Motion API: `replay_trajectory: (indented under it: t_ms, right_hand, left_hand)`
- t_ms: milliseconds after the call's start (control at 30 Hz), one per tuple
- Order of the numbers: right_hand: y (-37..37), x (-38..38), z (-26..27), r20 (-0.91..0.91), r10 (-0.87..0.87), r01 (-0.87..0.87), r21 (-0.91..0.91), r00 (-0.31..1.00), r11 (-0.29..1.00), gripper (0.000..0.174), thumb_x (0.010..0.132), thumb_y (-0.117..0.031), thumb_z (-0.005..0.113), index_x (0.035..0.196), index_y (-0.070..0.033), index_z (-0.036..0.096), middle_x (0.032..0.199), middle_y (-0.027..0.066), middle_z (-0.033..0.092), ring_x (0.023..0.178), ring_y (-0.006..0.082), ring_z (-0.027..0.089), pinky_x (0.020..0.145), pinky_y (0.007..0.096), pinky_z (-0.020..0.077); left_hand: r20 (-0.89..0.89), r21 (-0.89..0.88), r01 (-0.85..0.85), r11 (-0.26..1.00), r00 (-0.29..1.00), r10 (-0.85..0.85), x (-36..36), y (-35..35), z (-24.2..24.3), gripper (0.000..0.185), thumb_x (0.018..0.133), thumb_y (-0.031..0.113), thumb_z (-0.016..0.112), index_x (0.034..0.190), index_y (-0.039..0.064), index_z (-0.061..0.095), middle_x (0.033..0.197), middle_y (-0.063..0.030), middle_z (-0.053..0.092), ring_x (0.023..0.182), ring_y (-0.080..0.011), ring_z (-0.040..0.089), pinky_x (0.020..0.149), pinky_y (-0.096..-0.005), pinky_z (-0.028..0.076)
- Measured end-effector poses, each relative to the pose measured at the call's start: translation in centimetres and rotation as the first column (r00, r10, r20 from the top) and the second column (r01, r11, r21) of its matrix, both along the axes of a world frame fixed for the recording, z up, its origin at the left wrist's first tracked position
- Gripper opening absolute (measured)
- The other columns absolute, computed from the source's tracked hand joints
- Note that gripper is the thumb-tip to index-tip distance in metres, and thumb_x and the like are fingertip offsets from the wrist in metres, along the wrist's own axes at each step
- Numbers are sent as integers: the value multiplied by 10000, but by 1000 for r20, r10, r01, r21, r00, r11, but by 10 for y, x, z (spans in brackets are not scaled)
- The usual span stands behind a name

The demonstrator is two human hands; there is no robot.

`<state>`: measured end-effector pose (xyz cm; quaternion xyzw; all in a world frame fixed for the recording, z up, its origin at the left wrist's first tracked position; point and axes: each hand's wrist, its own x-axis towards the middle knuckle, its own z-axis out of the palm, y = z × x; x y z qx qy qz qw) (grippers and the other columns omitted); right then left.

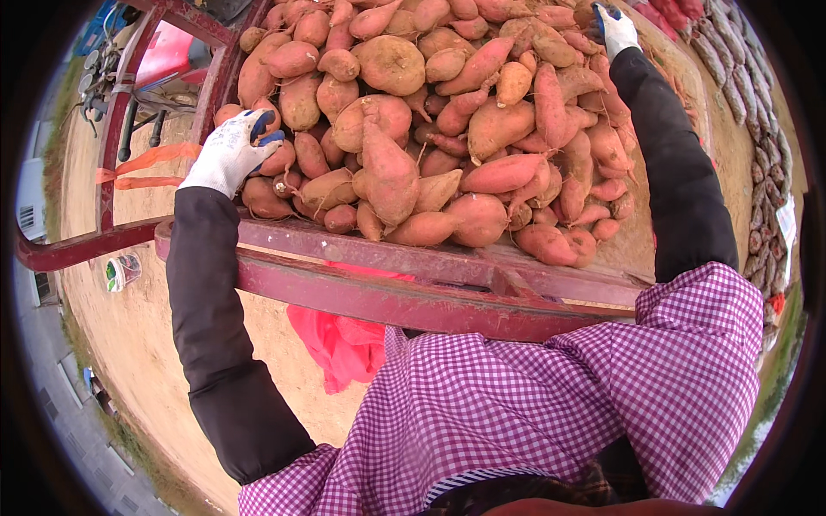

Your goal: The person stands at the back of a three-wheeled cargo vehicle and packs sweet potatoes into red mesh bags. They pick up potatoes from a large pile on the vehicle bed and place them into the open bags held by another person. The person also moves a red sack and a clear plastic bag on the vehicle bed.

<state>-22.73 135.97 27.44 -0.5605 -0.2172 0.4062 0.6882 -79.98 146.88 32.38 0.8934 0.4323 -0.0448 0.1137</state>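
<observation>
A large heap of reddish and tan sweet potatoes (390, 174) lies on a cart bed with a dark red metal frame (387, 309). My left hand (235, 151), in a white glove with blue fingertips, touches sweet potatoes at the heap's left edge. Its fingers are bent, with the thumb apart; whether it grips one is not clear. My right hand (616, 29), gloved alike, reaches the far right of the heap. Its blue fingertips are beside a brownish sweet potato (584, 14), and the picture's rim partly hides the contact.
Stacked filled mesh sacks (765, 155) line the right. A red net bag (342, 342) hangs below the cart's near rail. Orange strips (151, 161) are tied to the left frame. On the ground stands a white bucket (124, 272); a vehicle with handlebars (93, 97) is beyond.
</observation>
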Motion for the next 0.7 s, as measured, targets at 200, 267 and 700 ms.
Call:
replay_trajectory:
  t_ms: [200, 267, 700]
  right_hand:
    - [-4, -222, -75, 518, 721, -612, -402, 460, 681, 778, 815, -590, 589, 1250, 49, 503, 1174, 260, 590, 1110, 349, 574, 949, 366, 439]
    - [-9, -301, -84, 310, 936, -687, -645, 166, 335, 1026, 712, -695, 619, 1336, 89, 401, 1252, 301, 535, 1171, 402, 527, 1008, 370, 403]
    - [-37, -138, -10, 846, 455, -207, -410, 277, 888, 1024, 689, -606, 705, 1475, -122, 262, 1322, 221, 488, 1180, 380, 516, 987, 405, 420]
  left_hand:
    - [48, 39, 77, 996, 996, -78, -7, 3, -4, 388, 830, 236, 698, 1155, 42, 611, 1077, -148, 656, 970, -310, 636, 828, -371, 502]
    - [24, 22, 46, 999, 999, -46, -8, 4, -6, 371, 827, 218, 696, 1145, 46, 615, 1075, -146, 650, 966, -310, 631, 830, -371, 497]
    - [48, -113, -37, 993, 998, 43, 3, -3, 4, 362, 817, 157, 698, 1151, 39, 619, 1059, -161, 664, 982, -294, 642, 846, -367, 498]
